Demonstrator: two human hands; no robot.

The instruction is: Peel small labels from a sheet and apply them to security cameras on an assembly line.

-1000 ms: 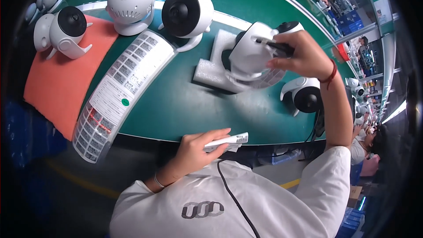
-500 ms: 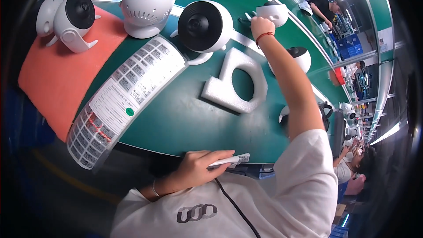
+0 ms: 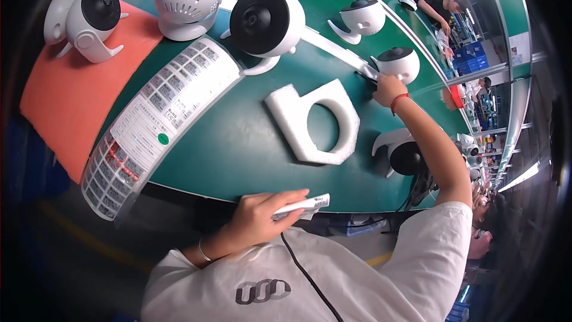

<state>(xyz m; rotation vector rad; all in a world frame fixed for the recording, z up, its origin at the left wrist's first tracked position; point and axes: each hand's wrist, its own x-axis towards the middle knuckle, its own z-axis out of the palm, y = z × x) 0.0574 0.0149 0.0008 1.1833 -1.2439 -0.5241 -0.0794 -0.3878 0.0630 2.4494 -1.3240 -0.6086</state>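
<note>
My left hand (image 3: 257,217) is closed on a folded white label sheet (image 3: 310,204) at the table's near edge. My right arm reaches out to the right, and my right hand (image 3: 390,90) has its fingers curled at the foot of a white security camera (image 3: 399,64) with a black front. Part of that foot is hidden by the fingers. A white foam cutout (image 3: 298,128) with a round hole lies between my hands. Beyond my right hand another white camera (image 3: 364,19) stands on its curved foot.
A long sheet of printed labels (image 3: 158,119) lies at left, overhanging the near edge. Several white cameras stand along the back, one large with a black front (image 3: 259,21), one on an orange mat (image 3: 113,53). Near my right forearm lies another camera (image 3: 405,156) beside black cables.
My right hand has left the farther camera and come nearer and rightward to the second one. The foam cutout has turned on the table. My left hand still holds the label sheet.
</note>
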